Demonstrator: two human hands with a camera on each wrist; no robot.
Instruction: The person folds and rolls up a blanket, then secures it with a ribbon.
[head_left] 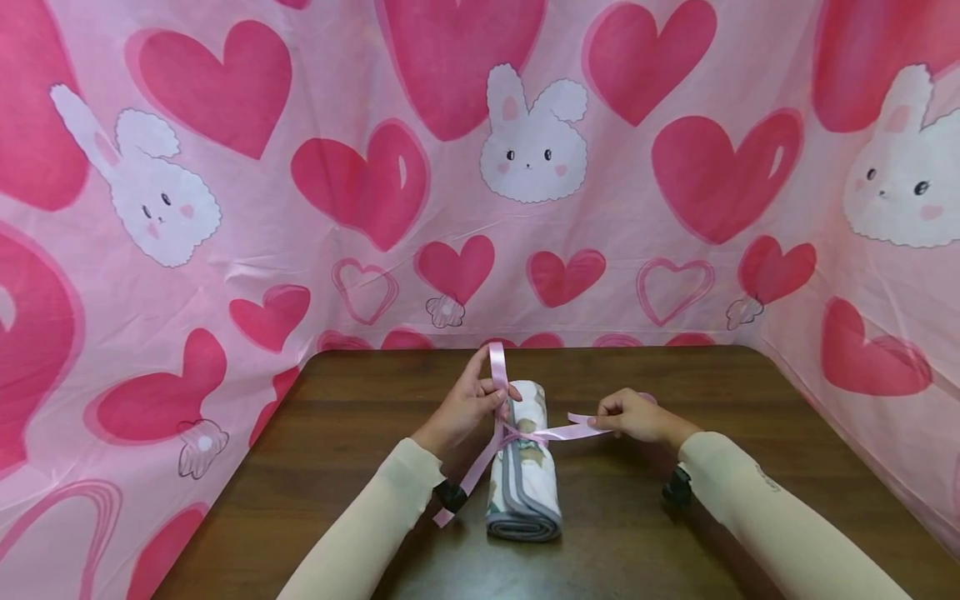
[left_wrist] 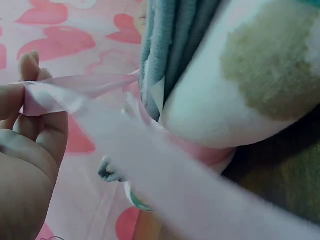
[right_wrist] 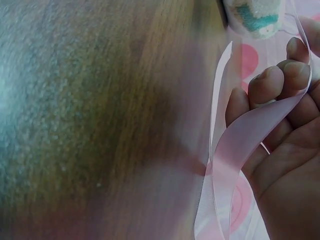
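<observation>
A rolled blanket (head_left: 536,492), white with brown patches and grey edging, lies lengthwise on the table. Pink satin ribbon (head_left: 558,433) circles its middle and crosses on top. To the left of the crossing, my left hand (head_left: 467,404) pinches one length of ribbon between thumb and fingers; an end of it trails down past the wrist. My right hand (head_left: 637,417) pinches the other length, drawn out to the right of the roll. In the right wrist view, the ribbon (right_wrist: 250,125) runs across the curled fingers and hangs past the palm. The left wrist view has a blurred ribbon strip (left_wrist: 165,175) across its front.
The brown wooden table (head_left: 337,517) lies beneath the roll. Pink cloth (head_left: 540,233) printed with hearts and rabbits hangs along the back and both sides. A dark band (head_left: 452,496) sits on the left wrist, another (head_left: 677,485) on the right.
</observation>
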